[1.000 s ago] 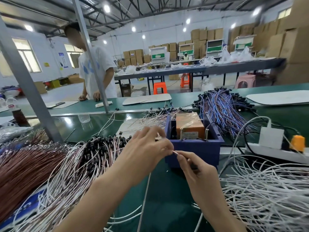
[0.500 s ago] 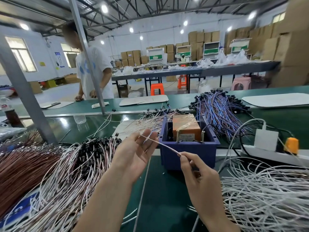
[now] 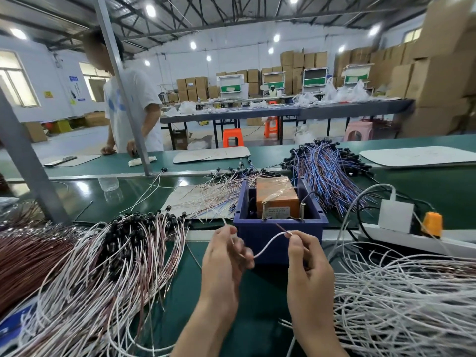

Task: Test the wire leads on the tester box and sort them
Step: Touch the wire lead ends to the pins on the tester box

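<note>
Mid-task, I judge. One thin white wire lead [image 3: 268,240] is in hand just in front of the blue plastic tester box [image 3: 313,229], which sits mid-way along the green bench [image 3: 262,310], near its front edge. The lead's tips aren't on the two metal contact posts [image 3: 263,212] yet. Loose white lead heap [image 3: 401,300] on the right side, black-capped white-pink lead heap [image 3: 116,253] on the left; can't tell which is tested. Left hand [image 3: 226,256] is curled and pinches one end, blurred. Right hand [image 3: 306,261] pinches the other end between thumb and forefinger, bare tip aimed at the box.
</note>
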The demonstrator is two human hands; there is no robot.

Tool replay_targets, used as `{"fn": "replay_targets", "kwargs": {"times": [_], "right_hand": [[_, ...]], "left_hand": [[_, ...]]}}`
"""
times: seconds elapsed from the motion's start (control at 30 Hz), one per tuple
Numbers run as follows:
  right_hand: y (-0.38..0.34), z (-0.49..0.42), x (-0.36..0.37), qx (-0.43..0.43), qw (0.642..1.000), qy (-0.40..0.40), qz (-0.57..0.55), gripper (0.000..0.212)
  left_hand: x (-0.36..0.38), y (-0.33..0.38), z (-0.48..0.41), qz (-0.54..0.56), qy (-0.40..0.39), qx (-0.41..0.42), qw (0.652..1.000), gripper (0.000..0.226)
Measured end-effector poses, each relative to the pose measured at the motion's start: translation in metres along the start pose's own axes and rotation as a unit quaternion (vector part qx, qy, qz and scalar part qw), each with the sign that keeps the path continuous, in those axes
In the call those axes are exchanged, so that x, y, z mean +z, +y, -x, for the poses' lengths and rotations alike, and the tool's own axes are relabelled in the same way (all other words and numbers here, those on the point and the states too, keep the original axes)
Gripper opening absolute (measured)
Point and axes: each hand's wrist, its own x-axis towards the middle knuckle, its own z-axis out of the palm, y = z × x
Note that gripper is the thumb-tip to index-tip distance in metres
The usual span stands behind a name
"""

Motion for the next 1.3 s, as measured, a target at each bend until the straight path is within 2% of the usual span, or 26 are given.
{"fn": "replay_targets", "kwargs": {"times": [0.1, 0.3, 0.4, 0.67, 0.83, 1.3], "right_hand": [[0.002, -0.001, -0.002, 0.004, 0.999, 0.018, 0.029, 0.026], [0.004, -0.002, -0.002, 0.033, 0.997, 0.070, 0.028, 0.023], [0.007, -0.004, -0.003, 0.063, 0.994, 0.089, 0.015, 0.021], [0.008, -0.008, -0.003, 0.087, 0.990, 0.108, 0.003, 0.019], [0.009, -0.012, -0.001, 0.100, 0.983, 0.151, -0.010, 0.018], [0.005, -0.010, -0.001, 0.101, 0.987, 0.124, 0.010, 0.018]], "left_hand": [[0.003, -0.012, 0.010, -0.095, -0.038, 0.051, 0.993, 0.027], [0.001, -0.026, 0.028, -0.177, 0.013, 0.098, 0.979, 0.046], [0.002, -0.028, 0.029, -0.193, 0.011, 0.115, 0.974, 0.043], [0.003, -0.030, 0.029, -0.205, 0.000, 0.119, 0.972, 0.041], [0.003, -0.031, 0.028, -0.206, -0.008, 0.116, 0.972, 0.042], [0.001, -0.032, 0.026, -0.195, -0.008, 0.109, 0.975, 0.039]]}}
